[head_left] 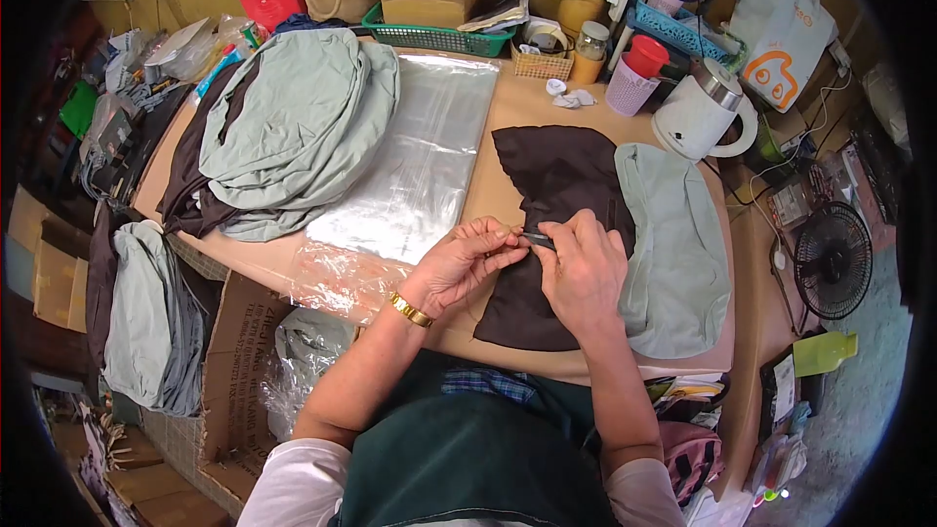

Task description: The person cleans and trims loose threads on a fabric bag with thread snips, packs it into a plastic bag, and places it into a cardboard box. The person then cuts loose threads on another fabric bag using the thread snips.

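Observation:
A dark brown fabric piece (pixel 571 176) joined to a pale green one (pixel 673 254) lies on the table under my hands. My left hand (pixel 473 259), with a gold watch (pixel 410 309) at its wrist, is pinched closed over the brown fabric's left edge. What its fingertips hold is too small to make out. My right hand (pixel 586 268) is closed on a small dark tool (pixel 537 238), whose tip meets the left fingertips. My right fingers cover most of this tool, so its exact kind is hidden.
Left of the hands lie clear plastic bags (pixel 410 156) and a pile of pale green and brown fabric (pixel 293 127). A white kettle (pixel 698 112), cups (pixel 634 83) and baskets (pixel 439 36) line the back. An open carton (pixel 239 371) stands below the table's left edge; a black fan (pixel 833 259) is at right.

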Action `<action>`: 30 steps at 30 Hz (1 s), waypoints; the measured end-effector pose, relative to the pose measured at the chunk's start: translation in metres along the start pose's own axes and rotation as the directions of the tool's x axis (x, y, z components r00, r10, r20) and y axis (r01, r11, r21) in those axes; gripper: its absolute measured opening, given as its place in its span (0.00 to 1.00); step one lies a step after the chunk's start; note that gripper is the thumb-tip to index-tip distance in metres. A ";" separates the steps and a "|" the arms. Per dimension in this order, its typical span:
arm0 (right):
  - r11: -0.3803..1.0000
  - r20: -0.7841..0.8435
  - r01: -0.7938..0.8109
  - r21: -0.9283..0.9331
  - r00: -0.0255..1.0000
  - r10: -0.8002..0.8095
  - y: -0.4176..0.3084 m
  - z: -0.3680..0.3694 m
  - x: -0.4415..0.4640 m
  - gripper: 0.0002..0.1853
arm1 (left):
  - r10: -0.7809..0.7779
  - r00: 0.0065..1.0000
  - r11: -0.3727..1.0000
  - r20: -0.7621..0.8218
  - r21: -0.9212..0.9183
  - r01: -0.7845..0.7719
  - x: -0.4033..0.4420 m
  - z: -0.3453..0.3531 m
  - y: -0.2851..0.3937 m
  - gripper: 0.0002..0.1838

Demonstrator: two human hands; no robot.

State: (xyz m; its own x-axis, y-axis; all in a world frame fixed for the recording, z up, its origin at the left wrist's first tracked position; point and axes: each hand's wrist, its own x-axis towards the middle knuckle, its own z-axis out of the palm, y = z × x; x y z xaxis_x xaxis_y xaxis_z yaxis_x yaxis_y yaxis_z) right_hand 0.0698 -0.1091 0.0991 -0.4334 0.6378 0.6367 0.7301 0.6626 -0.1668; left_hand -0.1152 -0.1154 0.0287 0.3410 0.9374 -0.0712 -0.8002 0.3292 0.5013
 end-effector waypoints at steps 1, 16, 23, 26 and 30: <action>1.000 0.000 0.013 -0.011 1.000 -0.013 0.000 0.001 0.001 0.15 | -0.004 1.000 1.000 -0.017 0.006 0.004 -0.001 0.002 0.000 0.07; 0.939 0.164 -0.344 -0.014 0.926 0.341 0.085 0.070 -0.047 0.24 | 0.653 0.697 0.729 -0.296 0.496 -0.472 -0.036 -0.002 0.090 0.30; 0.934 0.122 -0.353 -0.060 0.926 0.358 0.110 0.090 -0.029 0.21 | 0.508 0.847 0.150 0.158 0.952 -0.267 -0.016 -0.016 -0.044 0.37; 0.919 0.099 -0.383 -0.092 0.915 0.391 0.128 0.094 -0.021 0.21 | 0.057 0.970 -0.001 -0.234 0.972 0.235 -0.030 0.009 -0.024 0.22; 0.906 0.103 -0.414 -0.091 0.901 0.422 0.132 0.095 -0.021 0.20 | 0.087 0.965 0.258 -0.246 0.942 0.217 -0.043 -0.008 -0.007 0.15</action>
State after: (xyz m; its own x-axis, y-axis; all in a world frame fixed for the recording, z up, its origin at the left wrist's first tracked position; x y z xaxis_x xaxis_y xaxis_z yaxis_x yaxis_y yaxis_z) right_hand 0.1252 0.0021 -0.0077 -0.1366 0.8947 0.4253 0.8889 0.3002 -0.3460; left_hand -0.1283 -0.1568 0.0211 0.1385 0.9615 -0.2372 0.3320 0.1806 0.9258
